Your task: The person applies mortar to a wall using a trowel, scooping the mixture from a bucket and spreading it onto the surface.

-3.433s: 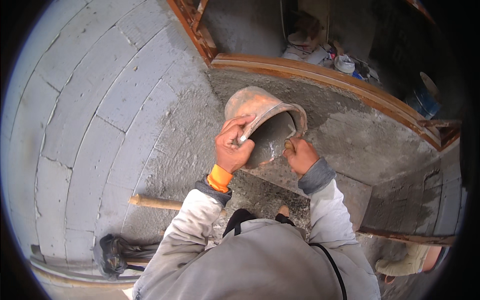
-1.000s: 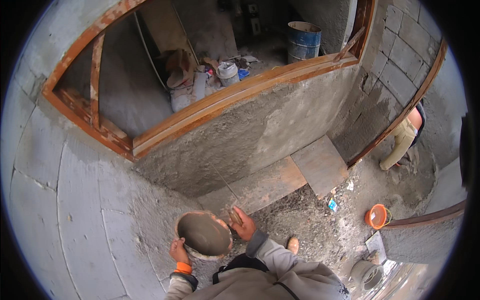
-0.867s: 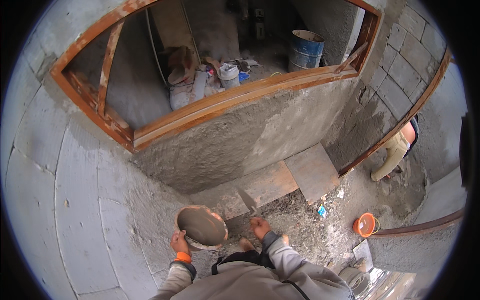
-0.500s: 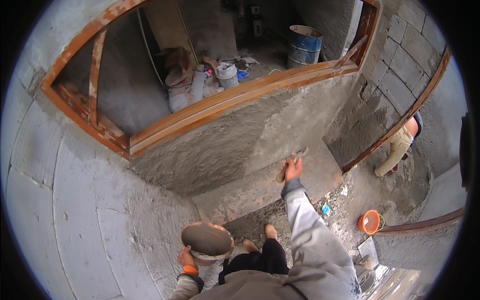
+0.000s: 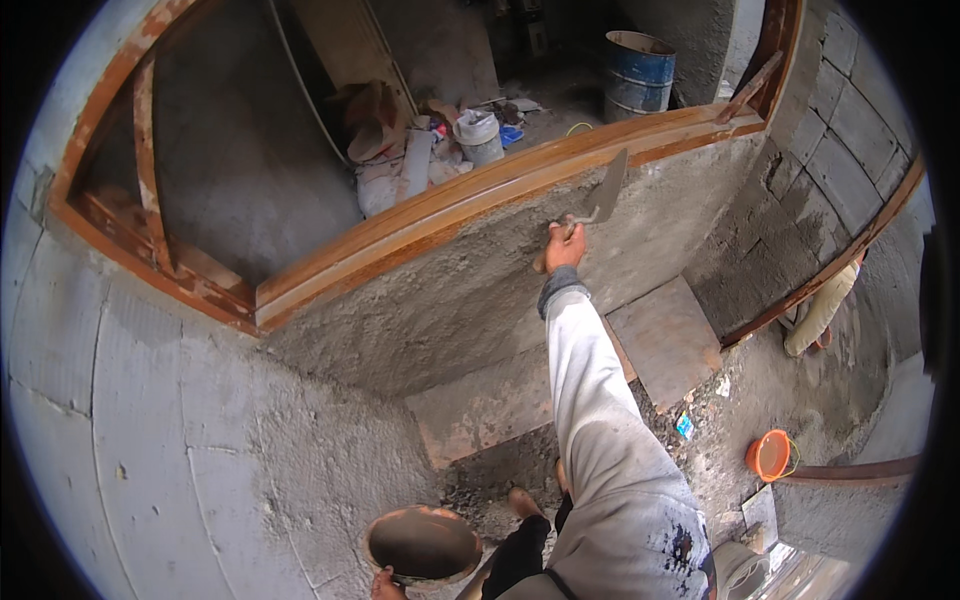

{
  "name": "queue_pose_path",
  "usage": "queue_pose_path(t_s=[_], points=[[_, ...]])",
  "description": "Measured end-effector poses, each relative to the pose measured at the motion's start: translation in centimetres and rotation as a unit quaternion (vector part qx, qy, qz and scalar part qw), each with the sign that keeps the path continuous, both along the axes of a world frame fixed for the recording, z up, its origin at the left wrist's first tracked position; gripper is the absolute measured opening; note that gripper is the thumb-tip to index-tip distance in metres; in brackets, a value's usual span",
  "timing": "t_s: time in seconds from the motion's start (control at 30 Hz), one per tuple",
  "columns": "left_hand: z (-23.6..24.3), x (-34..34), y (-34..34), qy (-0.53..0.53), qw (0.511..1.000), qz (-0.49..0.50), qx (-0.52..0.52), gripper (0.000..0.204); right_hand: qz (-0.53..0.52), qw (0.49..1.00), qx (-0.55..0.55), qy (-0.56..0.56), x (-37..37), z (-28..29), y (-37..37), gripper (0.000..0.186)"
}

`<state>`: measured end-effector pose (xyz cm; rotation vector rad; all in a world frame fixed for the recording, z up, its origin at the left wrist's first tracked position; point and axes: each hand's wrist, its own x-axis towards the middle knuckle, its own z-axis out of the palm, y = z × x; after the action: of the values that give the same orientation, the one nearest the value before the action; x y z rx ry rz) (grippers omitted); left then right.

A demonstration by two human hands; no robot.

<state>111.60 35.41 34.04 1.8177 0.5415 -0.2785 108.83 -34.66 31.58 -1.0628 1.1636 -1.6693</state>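
Note:
In my right hand (image 5: 563, 246) is a trowel (image 5: 608, 190), its fingers closed round the handle. The blade is raised towards the upper edge of a low wall (image 5: 400, 320) coated in rough grey mortar, just under the wooden frame. Whether the blade touches the wall, I cannot tell. Low at the front, my left hand (image 5: 387, 586) grips the rim of a round bucket (image 5: 464, 570), with only its fingers in view. Wet grey mortar (image 5: 425, 548) lies inside the bucket.
A brown wooden window frame (image 5: 400, 240) tops the wall. Boards (image 5: 665, 345) lie along its foot. To the right are an orange bucket (image 5: 769, 455) and a partly hidden person (image 5: 825, 310). Beyond the opening stand a blue drum (image 5: 640, 75) and a white bucket (image 5: 479, 138).
My right hand has lifted the trowel from low on the wall up towards the frame. The left hand and mortar bucket now sit lower in view. The other person is less visible.

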Motion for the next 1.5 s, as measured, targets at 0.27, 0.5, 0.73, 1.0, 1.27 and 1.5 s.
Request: queue_pose_path(t_s=[0.27,0.5,0.73,1.0,1.27,1.5], points=[[0.3,-1.3,1.6,-0.006,0.998,0.039,-0.043,0.013,0.090,0.984,0.079,-0.134,12.5,2.2,11.9,0.037],[1.2,-0.6,3.4,-0.019,0.998,0.062,-0.016,0.017,0.166,0.940,0.153,-0.254,19.1,6.7,20.4,0.037],[3.1,0.6,2.0,-0.042,0.998,0.027,-0.026,0.012,0.389,0.640,0.164,-0.642,14.4,15.1,29.4,0.030],[-1.9,5.1,2.2,-0.081,0.993,-0.077,-0.026,0.009,0.212,0.823,0.088,-0.520,-7.7,15.6,30.0,0.037],[-1.5,8.1,0.0,-0.093,0.984,-0.153,-0.026,0.010,-0.296,0.918,-0.043,-0.259,-19.3,15.9,25.8,0.033],[1.1,7.8,-2.0,-0.108,0.969,-0.221,-0.007,0.011,0.112,0.976,0.064,0.177,-10.0,6.2,20.6,0.029]])
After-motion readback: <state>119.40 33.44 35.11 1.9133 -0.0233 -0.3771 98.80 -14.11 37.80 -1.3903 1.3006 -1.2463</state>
